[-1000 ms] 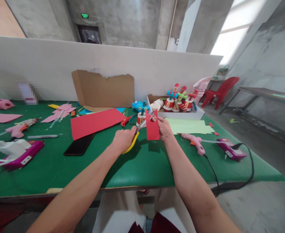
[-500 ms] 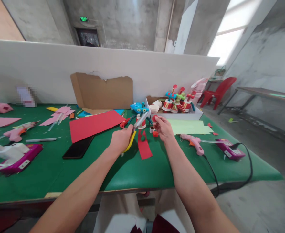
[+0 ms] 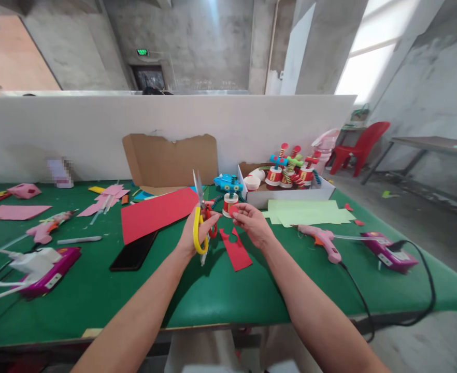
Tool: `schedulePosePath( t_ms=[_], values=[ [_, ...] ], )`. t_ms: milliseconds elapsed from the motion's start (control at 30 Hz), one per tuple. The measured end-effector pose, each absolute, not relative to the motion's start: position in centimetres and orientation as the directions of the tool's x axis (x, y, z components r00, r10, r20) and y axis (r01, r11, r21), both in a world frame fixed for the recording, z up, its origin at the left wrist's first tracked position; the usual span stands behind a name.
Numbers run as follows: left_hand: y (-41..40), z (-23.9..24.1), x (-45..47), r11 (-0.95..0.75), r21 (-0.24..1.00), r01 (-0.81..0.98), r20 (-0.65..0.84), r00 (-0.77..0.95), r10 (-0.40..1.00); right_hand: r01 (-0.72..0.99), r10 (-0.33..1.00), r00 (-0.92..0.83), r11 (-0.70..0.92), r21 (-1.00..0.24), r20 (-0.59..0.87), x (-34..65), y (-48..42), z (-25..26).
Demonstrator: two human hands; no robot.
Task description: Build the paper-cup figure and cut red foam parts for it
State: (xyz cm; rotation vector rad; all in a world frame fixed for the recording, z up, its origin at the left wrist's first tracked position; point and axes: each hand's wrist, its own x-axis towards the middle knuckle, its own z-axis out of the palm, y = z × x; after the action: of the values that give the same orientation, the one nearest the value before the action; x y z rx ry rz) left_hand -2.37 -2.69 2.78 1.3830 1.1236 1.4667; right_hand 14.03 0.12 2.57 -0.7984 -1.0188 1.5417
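Note:
My left hand (image 3: 195, 235) is closed round the yellow handles of a pair of scissors (image 3: 198, 207), whose blades point straight up. My right hand (image 3: 254, 224) hovers just to its right, fingers bent together beside a small red and white paper cup figure (image 3: 229, 203); what they pinch is too small to make out. Between and below the hands a red paper strip (image 3: 237, 252) with a round notch cut in its top lies flat on the green table (image 3: 220, 295).
A large red sheet (image 3: 154, 212) and a black phone (image 3: 133, 254) lie left of the hands. A white box of craft figures (image 3: 290, 196), light green paper (image 3: 308, 211), a pink glue gun (image 3: 324, 241) and a magenta power strip (image 3: 386, 244) sit to the right. Cardboard (image 3: 170, 160) leans on the white partition.
My right hand let the red strip drop onto the table and kept a small cut piece. My left hand swung the scissors from pointing right to pointing upright.

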Motion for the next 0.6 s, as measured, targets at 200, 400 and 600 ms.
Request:
schedulePosePath(
  t_ms=[200,400,600],
  values=[
    [-2.7,2.4,-2.1,-0.203,0.977,0.065,0.204,-0.025,0.979,-0.351,0.954,-0.299,-0.082,-0.933,0.028,12.7,-0.8,1.7],
    [-3.1,2.5,-1.8,-0.175,0.98,0.099,0.178,-0.022,0.984,-0.358,0.939,-0.343,-0.108,-0.927,0.022,12.3,-1.2,1.5],
    [-3.1,2.6,-1.7,-0.181,0.983,0.023,0.182,-0.117,0.976,-0.445,0.964,-0.257,-0.184,-0.876,-0.072,12.6,-0.9,1.9]
  ],
)
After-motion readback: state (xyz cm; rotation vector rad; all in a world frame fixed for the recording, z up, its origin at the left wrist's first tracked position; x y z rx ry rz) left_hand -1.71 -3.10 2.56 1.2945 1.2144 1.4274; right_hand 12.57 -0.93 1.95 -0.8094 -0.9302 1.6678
